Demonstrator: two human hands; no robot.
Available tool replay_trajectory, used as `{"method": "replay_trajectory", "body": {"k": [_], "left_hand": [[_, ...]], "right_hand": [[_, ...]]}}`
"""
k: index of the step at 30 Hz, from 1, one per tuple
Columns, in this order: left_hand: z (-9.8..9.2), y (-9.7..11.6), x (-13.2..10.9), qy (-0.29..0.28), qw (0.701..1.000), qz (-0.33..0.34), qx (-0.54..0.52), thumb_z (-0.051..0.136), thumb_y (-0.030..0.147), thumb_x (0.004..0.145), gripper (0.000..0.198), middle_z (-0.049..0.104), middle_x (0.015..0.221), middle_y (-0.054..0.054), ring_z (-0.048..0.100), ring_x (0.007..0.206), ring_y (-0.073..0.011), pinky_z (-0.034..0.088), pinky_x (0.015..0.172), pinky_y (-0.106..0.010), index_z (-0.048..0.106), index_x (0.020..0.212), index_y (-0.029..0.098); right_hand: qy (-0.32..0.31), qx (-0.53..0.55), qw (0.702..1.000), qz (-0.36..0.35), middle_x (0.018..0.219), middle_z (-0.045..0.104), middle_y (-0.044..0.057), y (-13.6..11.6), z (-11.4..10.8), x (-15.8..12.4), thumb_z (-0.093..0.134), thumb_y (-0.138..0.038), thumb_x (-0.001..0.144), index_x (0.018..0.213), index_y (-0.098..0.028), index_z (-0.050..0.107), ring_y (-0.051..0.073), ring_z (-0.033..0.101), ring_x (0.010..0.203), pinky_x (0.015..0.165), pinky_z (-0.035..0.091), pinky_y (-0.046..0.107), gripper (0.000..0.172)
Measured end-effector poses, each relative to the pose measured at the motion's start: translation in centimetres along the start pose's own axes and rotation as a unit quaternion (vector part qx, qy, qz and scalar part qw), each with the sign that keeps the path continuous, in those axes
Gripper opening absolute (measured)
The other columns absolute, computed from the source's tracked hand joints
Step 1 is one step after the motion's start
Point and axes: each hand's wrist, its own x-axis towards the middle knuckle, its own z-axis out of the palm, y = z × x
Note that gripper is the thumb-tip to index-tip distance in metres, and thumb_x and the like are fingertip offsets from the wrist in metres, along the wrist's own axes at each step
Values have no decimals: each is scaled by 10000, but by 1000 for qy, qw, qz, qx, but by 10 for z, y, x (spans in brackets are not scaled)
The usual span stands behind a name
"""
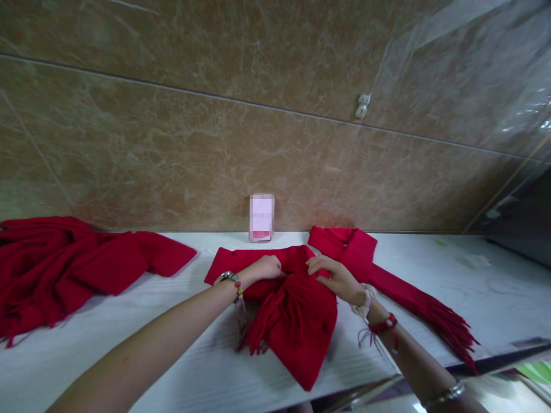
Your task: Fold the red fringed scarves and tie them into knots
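A red fringed scarf [307, 350] lies folded and gathered on the white table in front of me, its tassels bunched at the middle. My left hand [267, 267] is closed on the scarf's cloth near the centre, fingers curled into the fold. Just to the right, my right hand [338, 279] rests on the same scarf with its fingers apart and slightly bent, the fingertips touching the cloth. Behind that hand lies a second red scarf [344, 244], folded at one end, its fringed tail stretched toward the front right edge.
A heap of red cloth [55, 269] covers the left of the white table [181, 350]. A phone [262, 218] leans upright against the brown marbled wall [193, 155]. A small white cat-shaped hook [363, 105] is on the wall. A dark object [520, 212] stands far right.
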Motion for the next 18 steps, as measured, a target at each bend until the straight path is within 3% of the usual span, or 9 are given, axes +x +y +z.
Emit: {"method": "replay_trajectory", "body": {"k": [2,5,8,11,13,16,18], "left_hand": [[7,-1,2,43,999,0,-13,599,212,571,175,447,424,37,423,467,-118,307,492,-234,502,437,156],[2,-1,-2,104,993,18,-49,592,162,574,25,585,613,-7,511,618,-149,367,583,-242,572,579,148],[-14,0,-18,155,984,16,-87,499,221,702,128,629,796,-55,548,758,-170,407,658,-262,582,752,136],[-23,4,-40,118,977,-20,-174,302,387,841,375,640,793,-77,588,727,-176,445,625,-287,564,854,119],[-20,10,-51,62,955,-55,-286,396,468,809,390,650,822,-72,609,737,-177,465,641,-286,548,910,125],[-9,15,-56,52,908,-95,-405,646,280,663,423,646,922,-73,616,811,-180,472,720,-277,487,1027,137],[-5,11,-53,58,915,-100,-386,613,135,634,488,639,937,-76,621,812,-179,478,726,-277,436,1089,134]], "right_hand": [[-10,6,1000,16,836,608,41,1,-4,13,460,-90,723,781,-194,600,160,556,861,803,440,327,184],[-43,-1,998,51,817,619,38,4,-8,37,471,-86,706,784,-172,605,154,565,804,772,447,315,177],[-96,-36,990,98,828,628,41,7,-7,61,483,-68,696,804,-147,613,149,569,794,752,450,291,186],[-137,-83,978,133,818,636,37,10,2,77,491,-51,701,804,-139,629,142,573,784,756,444,276,194],[-145,-96,974,144,766,634,27,14,10,85,522,-51,691,775,-141,638,145,579,749,744,448,286,169],[-130,-110,972,162,715,620,18,18,21,92,596,-62,655,713,-162,639,166,583,699,710,466,315,123],[-90,-129,972,174,780,619,40,19,23,88,618,-75,659,727,-185,636,199,579,766,747,462,345,131]]}}
